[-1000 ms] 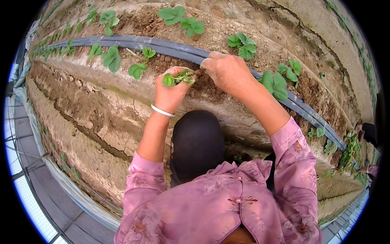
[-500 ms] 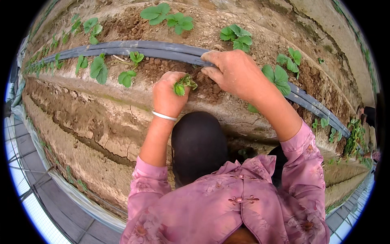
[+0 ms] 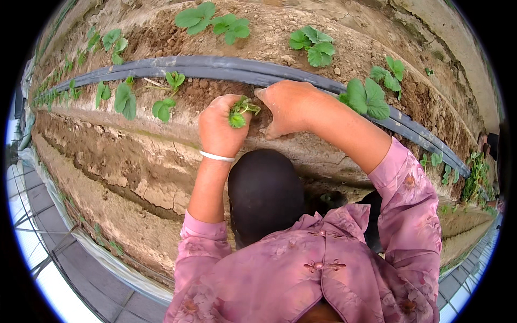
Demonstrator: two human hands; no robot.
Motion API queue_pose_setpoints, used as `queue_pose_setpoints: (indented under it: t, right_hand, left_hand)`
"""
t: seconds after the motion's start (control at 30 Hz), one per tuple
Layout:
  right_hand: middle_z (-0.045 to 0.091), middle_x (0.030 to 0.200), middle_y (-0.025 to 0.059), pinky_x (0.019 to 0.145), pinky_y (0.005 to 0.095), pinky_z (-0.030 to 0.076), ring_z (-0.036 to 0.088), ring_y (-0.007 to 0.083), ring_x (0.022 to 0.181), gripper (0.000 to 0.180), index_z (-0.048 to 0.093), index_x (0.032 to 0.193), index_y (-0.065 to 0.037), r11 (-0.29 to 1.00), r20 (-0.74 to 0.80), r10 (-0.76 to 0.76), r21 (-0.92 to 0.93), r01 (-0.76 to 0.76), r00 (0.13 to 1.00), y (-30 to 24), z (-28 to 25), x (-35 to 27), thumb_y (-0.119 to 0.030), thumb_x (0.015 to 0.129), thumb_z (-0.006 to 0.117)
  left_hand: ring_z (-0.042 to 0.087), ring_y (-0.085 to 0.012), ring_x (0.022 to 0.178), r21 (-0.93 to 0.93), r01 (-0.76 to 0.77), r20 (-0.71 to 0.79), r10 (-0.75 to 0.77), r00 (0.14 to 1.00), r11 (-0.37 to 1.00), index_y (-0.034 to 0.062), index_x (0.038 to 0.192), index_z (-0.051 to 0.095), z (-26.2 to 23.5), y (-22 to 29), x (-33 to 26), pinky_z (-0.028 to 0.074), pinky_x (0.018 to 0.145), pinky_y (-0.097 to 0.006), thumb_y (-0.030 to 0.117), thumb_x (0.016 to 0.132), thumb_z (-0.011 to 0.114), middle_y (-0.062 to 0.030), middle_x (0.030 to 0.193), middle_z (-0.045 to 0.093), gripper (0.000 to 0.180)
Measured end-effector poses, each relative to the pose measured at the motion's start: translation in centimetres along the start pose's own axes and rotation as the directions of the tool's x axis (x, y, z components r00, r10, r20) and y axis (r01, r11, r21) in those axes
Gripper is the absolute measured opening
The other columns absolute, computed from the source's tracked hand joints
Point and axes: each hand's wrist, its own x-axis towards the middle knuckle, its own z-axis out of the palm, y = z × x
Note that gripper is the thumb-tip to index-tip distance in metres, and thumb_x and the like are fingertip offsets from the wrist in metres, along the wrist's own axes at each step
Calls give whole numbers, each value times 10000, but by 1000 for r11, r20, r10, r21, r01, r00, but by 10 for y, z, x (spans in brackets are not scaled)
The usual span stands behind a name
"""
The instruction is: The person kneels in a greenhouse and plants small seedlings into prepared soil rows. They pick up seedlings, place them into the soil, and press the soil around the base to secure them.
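Observation:
My left hand (image 3: pixel 221 126) is closed around a small green seedling (image 3: pixel 240 110), holding it against the brown soil of a raised bed (image 3: pixel 161 145). A thin white bangle circles that wrist. My right hand (image 3: pixel 288 107) presses into the soil right beside the seedling, fingers bent down and dirty, just below a dark grey irrigation hose (image 3: pixel 215 69) that runs along the bed. Both sleeves are pink with a flower pattern.
Other leafy seedlings stand in the bed: one pair (image 3: pixel 167 99) left of my hands, one (image 3: pixel 366 97) to the right, more (image 3: pixel 212 19) above the hose. A dark rounded object (image 3: pixel 264 194) sits below my hands. White plastic sheeting (image 3: pixel 81 242) edges the bed at lower left.
My left hand has lowered the seedling closer to the soil, and my right hand has moved down off the hose to press in beside it. The view has shifted slightly.

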Motion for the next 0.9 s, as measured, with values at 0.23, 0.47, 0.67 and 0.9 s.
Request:
queue_pose_setpoints:
  t: [0.23,0.47,0.67,0.9]
  right_hand:
    - [621,929,176,707,450,522,629,368,841,505,538,1181,-39,993,-487,4,103,53,873,0,36,-43,-176,728,712]
    - [555,896,143,619,387,539,644,318,753,382,541,1148,-15,1000,-695,14,-1,-21,719,-4,61,-16,-86,783,632]
    - [564,878,138,609,375,552,663,304,749,279,552,1015,5,978,-628,-116,-209,-24,770,-12,44,9,-23,740,593]
    - [620,817,148,624,409,547,665,308,754,102,621,811,-5,943,-506,-306,-280,182,806,4,25,12,-28,713,600]
  left_hand:
    - [648,-346,792,7,38,-7,-38,999,999,26,901,678,0,-2,-3,518,717,-385,83,667,687,-183,858,661,241]
    - [667,-274,723,59,0,-5,0,1000,998,8,924,676,0,-3,-2,518,691,-337,39,660,683,-163,810,674,267]
    - [645,-345,784,62,43,46,-45,998,997,32,899,673,-2,-1,1,517,711,-394,89,646,732,-180,859,660,265]
    - [639,-353,777,29,35,38,-36,999,999,44,892,673,-1,-2,-2,508,698,-407,84,651,718,-181,834,651,248]
